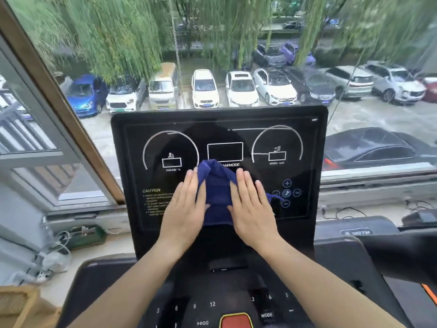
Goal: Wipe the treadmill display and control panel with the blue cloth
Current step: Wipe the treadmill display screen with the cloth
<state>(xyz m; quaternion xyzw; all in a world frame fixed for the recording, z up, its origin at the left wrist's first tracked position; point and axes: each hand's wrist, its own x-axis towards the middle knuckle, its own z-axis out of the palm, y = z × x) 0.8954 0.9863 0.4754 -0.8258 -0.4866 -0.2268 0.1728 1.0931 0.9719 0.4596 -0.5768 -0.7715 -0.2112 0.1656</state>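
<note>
The black treadmill display [220, 138] stands upright in front of me, with white gauge outlines and a CAUTION text at lower left. A bunched blue cloth [216, 192] lies against its lower middle, covering part of the PROGRAM/MODE label. My left hand [186, 207] presses flat on the cloth's left side, fingers together and extended. My right hand [251, 204] presses flat on its right side the same way. Below my forearms lies the control panel [212, 306] with numbered keys, PROG and MODE labels and a red button [236, 320].
A large window behind the display looks onto parked cars and willow trees. Cables and a green power strip [85, 235] lie on the sill at left. A second treadmill console [357, 230] and a black handlebar [402, 252] sit at right. A wooden box corner [21, 306] is at lower left.
</note>
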